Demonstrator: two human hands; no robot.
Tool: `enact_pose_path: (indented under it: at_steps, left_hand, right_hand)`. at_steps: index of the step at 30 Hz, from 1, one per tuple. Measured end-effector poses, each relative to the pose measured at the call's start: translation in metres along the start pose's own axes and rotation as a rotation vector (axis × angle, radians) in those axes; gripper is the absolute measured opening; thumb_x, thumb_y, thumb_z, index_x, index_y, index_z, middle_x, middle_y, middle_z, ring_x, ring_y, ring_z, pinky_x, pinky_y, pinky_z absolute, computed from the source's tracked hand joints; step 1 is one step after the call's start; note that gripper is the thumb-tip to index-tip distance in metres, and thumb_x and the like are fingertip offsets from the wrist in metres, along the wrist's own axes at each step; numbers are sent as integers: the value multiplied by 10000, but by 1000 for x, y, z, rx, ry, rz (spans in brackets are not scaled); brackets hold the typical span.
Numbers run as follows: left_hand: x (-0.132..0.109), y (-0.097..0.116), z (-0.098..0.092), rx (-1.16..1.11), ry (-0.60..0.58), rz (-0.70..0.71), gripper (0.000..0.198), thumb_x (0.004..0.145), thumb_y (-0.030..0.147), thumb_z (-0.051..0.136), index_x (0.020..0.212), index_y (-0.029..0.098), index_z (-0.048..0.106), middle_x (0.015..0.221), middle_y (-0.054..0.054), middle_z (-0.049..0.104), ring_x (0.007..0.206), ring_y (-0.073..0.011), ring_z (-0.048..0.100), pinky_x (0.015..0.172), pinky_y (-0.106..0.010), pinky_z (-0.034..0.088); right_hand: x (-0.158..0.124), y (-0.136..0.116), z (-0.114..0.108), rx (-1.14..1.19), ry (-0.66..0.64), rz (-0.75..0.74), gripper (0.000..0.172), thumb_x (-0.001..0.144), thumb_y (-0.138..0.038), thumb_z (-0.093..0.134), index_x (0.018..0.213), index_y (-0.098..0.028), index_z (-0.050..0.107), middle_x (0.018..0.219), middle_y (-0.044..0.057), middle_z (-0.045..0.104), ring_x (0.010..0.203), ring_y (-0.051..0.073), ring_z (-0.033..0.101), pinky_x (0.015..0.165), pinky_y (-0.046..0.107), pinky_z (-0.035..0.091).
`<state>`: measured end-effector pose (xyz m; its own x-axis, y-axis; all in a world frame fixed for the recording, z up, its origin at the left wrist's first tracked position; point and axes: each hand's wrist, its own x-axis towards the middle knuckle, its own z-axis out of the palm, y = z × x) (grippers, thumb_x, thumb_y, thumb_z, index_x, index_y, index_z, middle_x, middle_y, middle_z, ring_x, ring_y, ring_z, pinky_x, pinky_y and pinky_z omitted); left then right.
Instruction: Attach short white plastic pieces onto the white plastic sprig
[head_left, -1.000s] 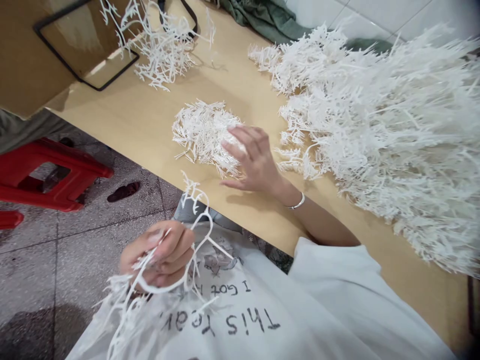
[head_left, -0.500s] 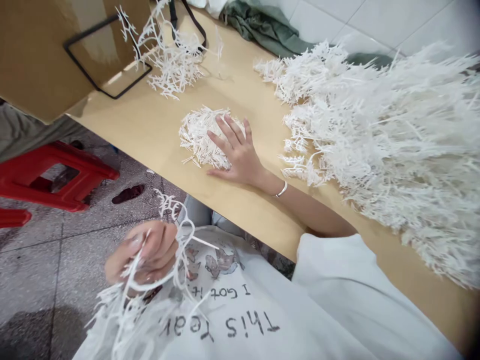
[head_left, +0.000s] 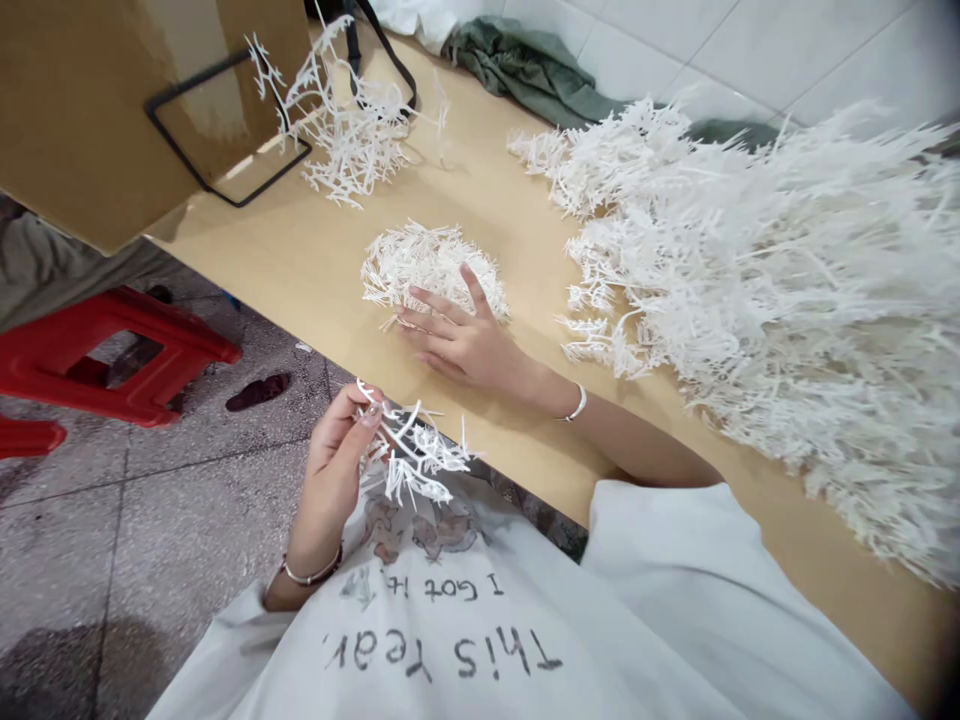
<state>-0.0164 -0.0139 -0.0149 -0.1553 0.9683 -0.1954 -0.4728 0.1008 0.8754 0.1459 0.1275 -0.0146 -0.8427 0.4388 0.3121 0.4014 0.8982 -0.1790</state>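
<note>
The held sprigs (head_left: pixel 424 457) look matt plastic, the stool (head_left: pixel 184 336) smooth plastic.

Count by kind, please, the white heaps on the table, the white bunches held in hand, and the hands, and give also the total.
White heaps on the table: 3 (large heap at right, small heap by the right hand, loose tangle near the cardboard box)
White bunches held: 1 (in the left hand)
Hands: 2
Total: 6
</note>
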Motion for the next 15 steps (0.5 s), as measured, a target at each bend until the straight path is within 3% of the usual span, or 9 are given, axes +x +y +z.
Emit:
enact_pose_path:
  at_steps: [1,4,6,8,11,15]
  left_hand:
    - [1,-1,1,9,7,12,26,836,235,597,831,210,603,727,25,521,537,-71,425,506,-189,360]
    - [3,-3,4,33,8,70,21,827,233,613,822,214,620,742,23,550,577,-78,453,555,-188,376]
    - [4,-3,6,54,3,101,22,819,234,627,814,213,632,760,17,568,633,-87,486,610,-187,395]
    - [5,-5,7,66,-3,114,22,812,237,638,817,215,641,779,13,580,682,-95,509,650,-189,407]
    - [9,-11,6,96,17,193,21,809,235,647,825,221,651,791,15,594,695,-91,517,644,-176,407]
    - [13,-18,2,133,51,276,28,810,237,648,830,223,662,801,14,611,651,-77,507,589,-162,397]
  right_hand:
    - [-4,-4,-4,91,64,38,317,970,-283,358,1184,-232,586,1293,24,587,1326,208,409,1154,582,64]
    - [-14,-20,-14,493,214,99,326,970,-329,361,1077,-184,633,1120,58,677,1123,161,573,1061,452,338]
    - [-19,-28,-19,771,164,73,343,952,-379,405,1045,-147,641,1041,81,690,1013,147,613,936,365,443]
    - [-22,-35,-24,948,34,91,346,922,-402,467,1039,-122,634,995,91,687,939,140,624,860,322,473]
    - [-25,-40,-27,988,-56,197,298,873,-387,550,993,-121,610,925,74,664,857,128,611,791,283,484]
    - [-28,-39,-27,786,170,312,398,770,-415,671,1044,-157,540,1090,92,574,941,150,555,827,302,457]
